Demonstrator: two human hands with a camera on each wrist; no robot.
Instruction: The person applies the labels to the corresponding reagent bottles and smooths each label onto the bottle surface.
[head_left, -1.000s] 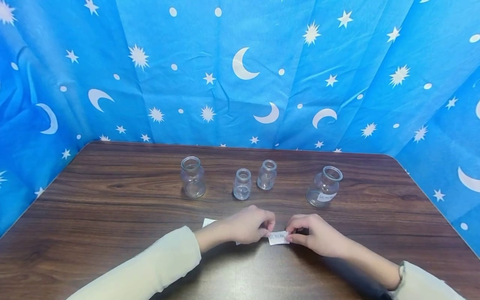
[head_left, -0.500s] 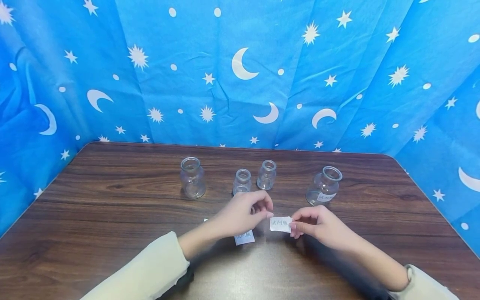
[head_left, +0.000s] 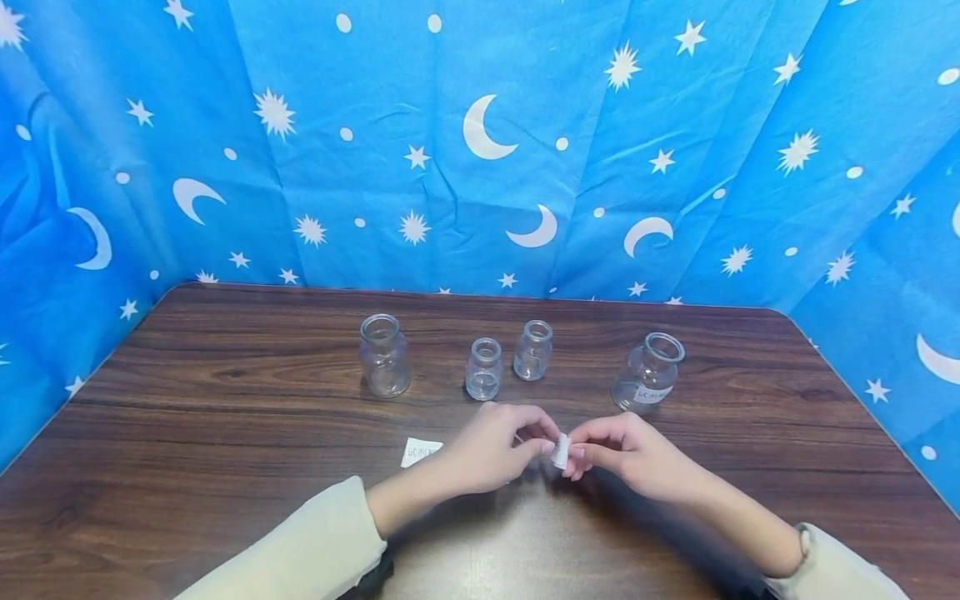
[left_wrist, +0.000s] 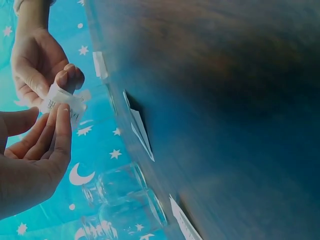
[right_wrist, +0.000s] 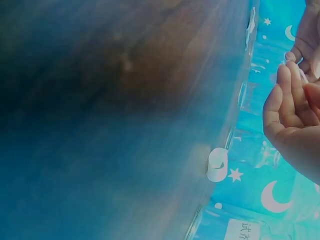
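Note:
A small white paper label [head_left: 560, 452] with handwriting is held bent between the two hands in the head view. My right hand [head_left: 645, 458] pinches its right side between thumb and fingers. From the other side, my left hand [head_left: 487, 450] has its thumb and fingertips at the label's left edge. The left wrist view shows the label [left_wrist: 65, 102] curving over the left fingertips, writing partly visible. Another written label [head_left: 420, 452] lies on the table beside the left wrist, partly covered by it. Behind the right hand stands a clear glass jar [head_left: 643, 367] bearing a similar label.
A tall glass jar [head_left: 386, 358] and two small glass jars, one nearer [head_left: 484, 371] and one farther [head_left: 533, 354], stand behind the hands on the wooden table [head_left: 225, 383]. A curled white paper piece [right_wrist: 218, 165] lies on the table in the right wrist view. A blue curtain [head_left: 420, 100] hangs behind.
Both hands have lifted the label slightly off its earlier place. The left hand drew away toward the small jars, then came back to the label, which went from flat to bent.

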